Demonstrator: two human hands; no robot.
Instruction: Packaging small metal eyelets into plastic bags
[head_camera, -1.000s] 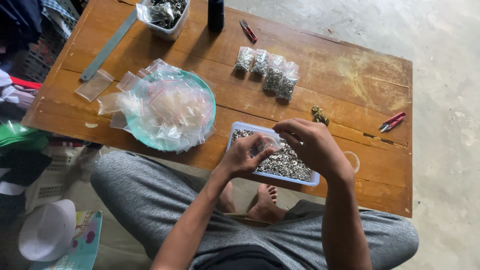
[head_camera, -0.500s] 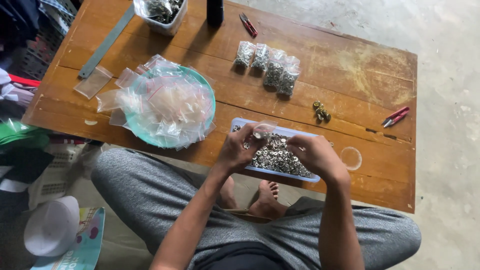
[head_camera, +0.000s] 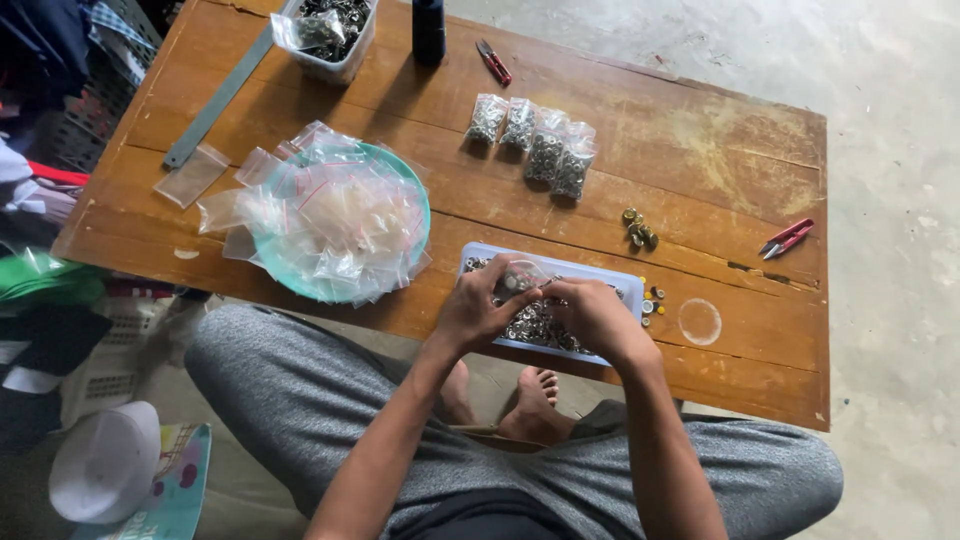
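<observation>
left hand + right hand: grip pinched on small clear bag | above tray | RISK: tilted bag spills snaps onto surface

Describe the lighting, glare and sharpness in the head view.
Head view: soft, even daylight with faint shadows; mild glare on the clear bags heaped on the teal plate; table edges bow slightly; left hand and right hand over the tray are sharp.

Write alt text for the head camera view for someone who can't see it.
Both hands, left hand and right hand, hold a small clear bag over a tray of metal snaps on a wooden table. A teal bowl of empty bags sits left; four filled bags lie beyond.
</observation>
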